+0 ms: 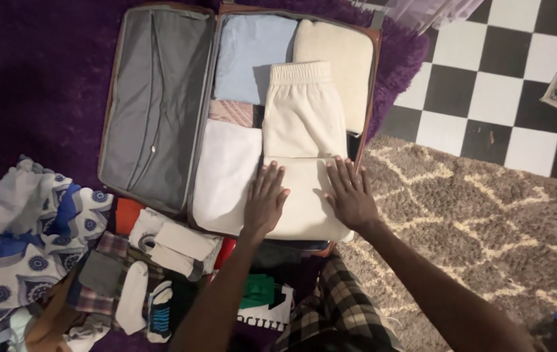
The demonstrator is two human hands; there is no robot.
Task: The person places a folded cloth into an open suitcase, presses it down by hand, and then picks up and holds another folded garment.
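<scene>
View from above, looking down at an open suitcase (pixel 154 98) on a purple carpet (pixel 37 78), upper centre of frame. Lid half lies left, w/ grey lining; packed half sits right.

Both hands lie flat, palms down, fingers spread and straight, gripping nothing. Left hand (pixel 265 199) and right hand (pixel 350 192) press side by side on the lower end of a folded cream garment (pixel 304 130), centre of frame. The garment runs lengthwise up from under the hands; its elastic waistband is at the far end, well above the fingertips. Hands are near each other but apart, w/ bare cream fabric between them.

Around the garment inside the case: a folded white piece (pixel 226 169) just left of the left hand, touching the cream garment's edge; a light blue folded piece (pixel 252 55) at upper left of the packed half; a pale cream folded piece (pixel 337 65) at upper right; a strip of pinkish striped cloth (pixel 233 112) between blue and white.

Lower left of frame: a pile of loose clothes, incl. a blue-and-white patterned cloth (pixel 24 241), rolled white pieces (pixel 174 244), and a green item (pixel 259 290). Checked trousers (pixel 337 306) show at bottom centre.

Right of frame: a brown shaggy rug w/ pale lines (pixel 487 221); above it, a black-and-white chequered floor (pixel 487 78).
</scene>
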